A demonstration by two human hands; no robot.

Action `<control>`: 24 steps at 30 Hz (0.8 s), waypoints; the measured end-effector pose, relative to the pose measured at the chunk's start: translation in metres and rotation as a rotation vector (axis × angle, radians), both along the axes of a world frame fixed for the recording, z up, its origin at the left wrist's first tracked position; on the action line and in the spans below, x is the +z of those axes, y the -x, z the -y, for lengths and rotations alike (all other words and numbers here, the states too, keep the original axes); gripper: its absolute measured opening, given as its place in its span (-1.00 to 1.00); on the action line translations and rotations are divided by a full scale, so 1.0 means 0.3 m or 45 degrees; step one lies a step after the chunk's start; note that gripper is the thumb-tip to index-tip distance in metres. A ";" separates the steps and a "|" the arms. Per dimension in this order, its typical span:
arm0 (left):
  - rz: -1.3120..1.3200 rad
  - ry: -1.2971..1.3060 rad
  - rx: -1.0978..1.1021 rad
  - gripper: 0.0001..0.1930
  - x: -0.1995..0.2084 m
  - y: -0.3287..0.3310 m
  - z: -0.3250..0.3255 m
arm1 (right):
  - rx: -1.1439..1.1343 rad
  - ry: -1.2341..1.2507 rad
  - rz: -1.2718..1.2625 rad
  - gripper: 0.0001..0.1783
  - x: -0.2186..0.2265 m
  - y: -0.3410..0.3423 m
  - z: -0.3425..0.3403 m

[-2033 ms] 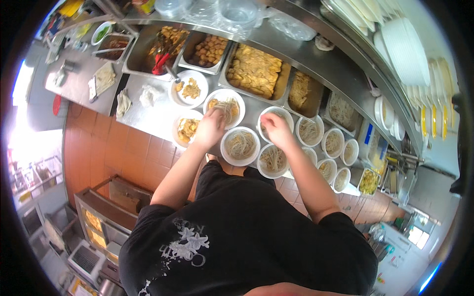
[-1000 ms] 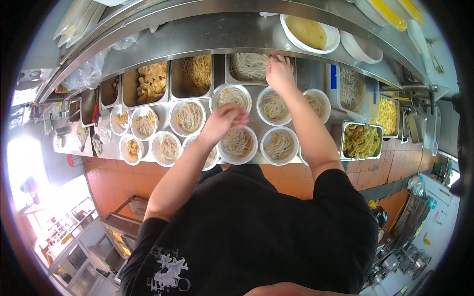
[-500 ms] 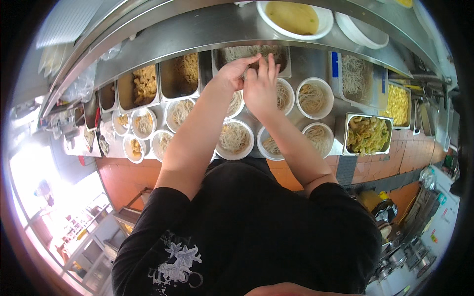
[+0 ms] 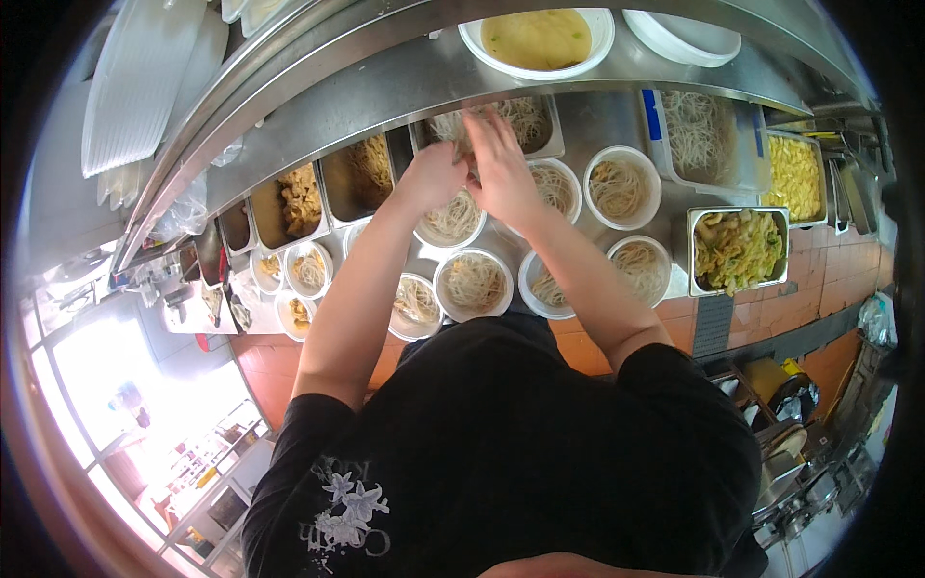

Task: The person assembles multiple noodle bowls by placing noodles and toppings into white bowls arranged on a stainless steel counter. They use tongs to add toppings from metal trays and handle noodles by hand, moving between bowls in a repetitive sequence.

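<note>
Under the overhanging steel shelf point(image 4: 385, 91), a chunk-filled pan point(image 4: 268, 207) sits left; then the left hand point(image 4: 436, 178) and right hand point(image 4: 501, 173) meet over the noodle pan point(image 4: 556, 135), their grip on noodles point(image 4: 525, 120) impossible to tell. Bowls point(image 4: 439, 289) crowd below. Rightward, bare counter point(image 4: 607, 120) reaches a clear tub point(image 4: 750, 173).

Okay so bowls point(image 4: 438, 287) run in two rows along the worktop point(image 4: 599, 111). Noodle pan's point(image 4: 553, 149) behind the back row, under the shelf's point(image 4: 385, 87) edge, both hands over it, left hand point(image 4: 434, 173) left of the right hand point(image 4: 501, 171). More food pans point(image 4: 349, 200) go off to its left. Over right: noodle tub point(image 4: 756, 144), vegetable pan point(image 4: 692, 260) in front. Soup bowl's point(image 4: 540, 73) up on the shelf.
</note>
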State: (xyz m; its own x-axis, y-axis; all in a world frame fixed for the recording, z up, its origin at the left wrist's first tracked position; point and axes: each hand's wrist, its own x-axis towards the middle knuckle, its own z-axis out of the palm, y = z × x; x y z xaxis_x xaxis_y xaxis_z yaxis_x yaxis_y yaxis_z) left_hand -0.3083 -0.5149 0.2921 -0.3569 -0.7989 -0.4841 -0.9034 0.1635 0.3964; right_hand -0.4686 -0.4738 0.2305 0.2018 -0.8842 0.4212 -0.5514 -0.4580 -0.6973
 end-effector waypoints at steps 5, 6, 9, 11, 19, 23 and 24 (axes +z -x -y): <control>0.120 0.010 0.008 -0.61 0.099 -0.021 -0.121 | 0.410 0.028 -0.072 -0.64 -0.065 -0.010 0.088; 0.122 0.033 -0.048 -0.61 0.116 -0.039 -0.140 | 0.446 0.011 -0.096 -0.73 -0.073 -0.012 0.092; 0.112 -0.002 0.023 -0.51 0.140 -0.083 -0.202 | 0.465 0.037 -0.173 -0.82 -0.074 -0.006 0.091; 0.122 -0.071 0.104 -0.50 0.137 -0.114 -0.228 | 0.472 -0.013 -0.215 -0.84 -0.057 0.007 0.080; -1.161 -0.357 1.157 -0.66 0.055 -0.180 -0.384 | 0.441 -0.362 -0.260 -0.85 0.136 0.026 0.019; -1.818 -0.310 1.202 -0.70 0.103 -0.182 -0.360 | 0.504 -0.640 -0.273 -0.77 0.293 -0.039 -0.018; -1.978 -0.278 1.155 -0.70 0.128 -0.189 -0.355 | 0.504 -0.704 -0.300 -0.75 0.326 -0.082 -0.030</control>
State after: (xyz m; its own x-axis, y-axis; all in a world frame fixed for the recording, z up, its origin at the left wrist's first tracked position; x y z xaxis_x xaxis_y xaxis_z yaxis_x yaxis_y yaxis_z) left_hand -0.2515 -0.4085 0.3304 -0.0738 -0.9565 -0.2823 0.5006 -0.2804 0.8190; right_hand -0.4439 -0.4648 0.3282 0.5815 -0.7974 -0.1614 -0.5817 -0.2688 -0.7677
